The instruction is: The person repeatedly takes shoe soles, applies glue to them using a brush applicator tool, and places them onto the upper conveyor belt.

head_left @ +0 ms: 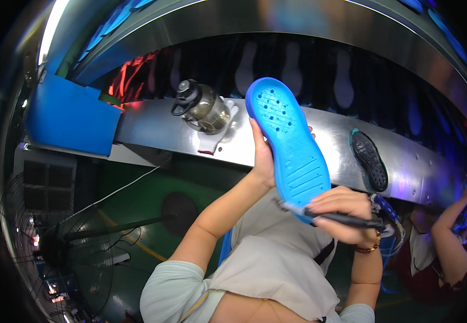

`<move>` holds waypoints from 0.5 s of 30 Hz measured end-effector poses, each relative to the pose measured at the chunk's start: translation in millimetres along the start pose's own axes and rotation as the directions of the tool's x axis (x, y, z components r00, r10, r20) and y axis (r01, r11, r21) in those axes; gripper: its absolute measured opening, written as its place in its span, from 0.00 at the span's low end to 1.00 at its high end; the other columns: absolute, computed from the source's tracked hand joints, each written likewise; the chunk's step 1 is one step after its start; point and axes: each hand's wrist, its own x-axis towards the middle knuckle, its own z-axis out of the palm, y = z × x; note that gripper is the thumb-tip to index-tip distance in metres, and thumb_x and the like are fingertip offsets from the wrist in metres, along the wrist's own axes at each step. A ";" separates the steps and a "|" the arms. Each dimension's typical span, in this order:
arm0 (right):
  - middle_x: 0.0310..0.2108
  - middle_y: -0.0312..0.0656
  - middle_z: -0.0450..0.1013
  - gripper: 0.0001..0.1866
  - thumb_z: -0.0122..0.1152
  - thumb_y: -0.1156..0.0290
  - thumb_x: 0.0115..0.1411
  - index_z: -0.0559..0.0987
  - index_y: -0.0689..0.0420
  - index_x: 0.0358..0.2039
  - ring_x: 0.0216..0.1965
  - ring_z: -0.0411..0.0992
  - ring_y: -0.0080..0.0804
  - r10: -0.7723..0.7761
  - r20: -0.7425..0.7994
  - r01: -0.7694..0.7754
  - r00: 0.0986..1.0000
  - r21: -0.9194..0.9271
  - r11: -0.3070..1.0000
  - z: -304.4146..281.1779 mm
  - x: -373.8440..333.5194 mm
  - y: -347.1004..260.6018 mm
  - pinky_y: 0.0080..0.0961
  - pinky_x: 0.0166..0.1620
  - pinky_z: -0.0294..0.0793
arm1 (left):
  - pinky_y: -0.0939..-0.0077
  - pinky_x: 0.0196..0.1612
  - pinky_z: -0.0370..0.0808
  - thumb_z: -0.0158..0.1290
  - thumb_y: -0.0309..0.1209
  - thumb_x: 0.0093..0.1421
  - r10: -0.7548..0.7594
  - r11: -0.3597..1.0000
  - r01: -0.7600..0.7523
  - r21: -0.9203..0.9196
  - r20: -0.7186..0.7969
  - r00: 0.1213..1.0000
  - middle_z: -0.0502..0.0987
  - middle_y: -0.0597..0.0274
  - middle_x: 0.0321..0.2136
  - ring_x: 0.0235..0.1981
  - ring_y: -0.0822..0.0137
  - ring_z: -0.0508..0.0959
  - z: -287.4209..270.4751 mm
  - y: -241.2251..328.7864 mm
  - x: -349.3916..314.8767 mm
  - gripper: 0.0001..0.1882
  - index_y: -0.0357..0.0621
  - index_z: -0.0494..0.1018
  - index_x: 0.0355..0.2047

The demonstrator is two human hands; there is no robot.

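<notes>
right hand (346, 210): grip closed on a blurred dark tool (352, 219) at the lower end of the blue sole (293, 142), mid-frame — left hand (264, 159) grips its side. work seems underway, how much remains unclear — a dark sole (369, 161) lies on the counter (158, 126), right of centre.

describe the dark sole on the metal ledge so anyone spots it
Along the metal ledge, look right of the blue sole in the left hand. The dark sole lies there, black with a thin teal edge, unlike its blue neighbour.
</notes>
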 end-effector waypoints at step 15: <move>0.33 0.47 0.74 0.12 0.62 0.82 0.42 0.78 0.62 0.31 0.38 0.73 0.35 0.104 -0.032 -0.100 0.994 0.105 0.989 6.1 -16.4 20.2 0.27 0.43 0.71 | 0.62 0.45 0.72 0.20 0.70 0.48 0.024 0.991 -0.017 0.132 -0.051 0.998 0.70 0.51 0.40 0.42 0.60 0.72 -2.7 15.8 5.5 0.48 0.40 0.59 0.51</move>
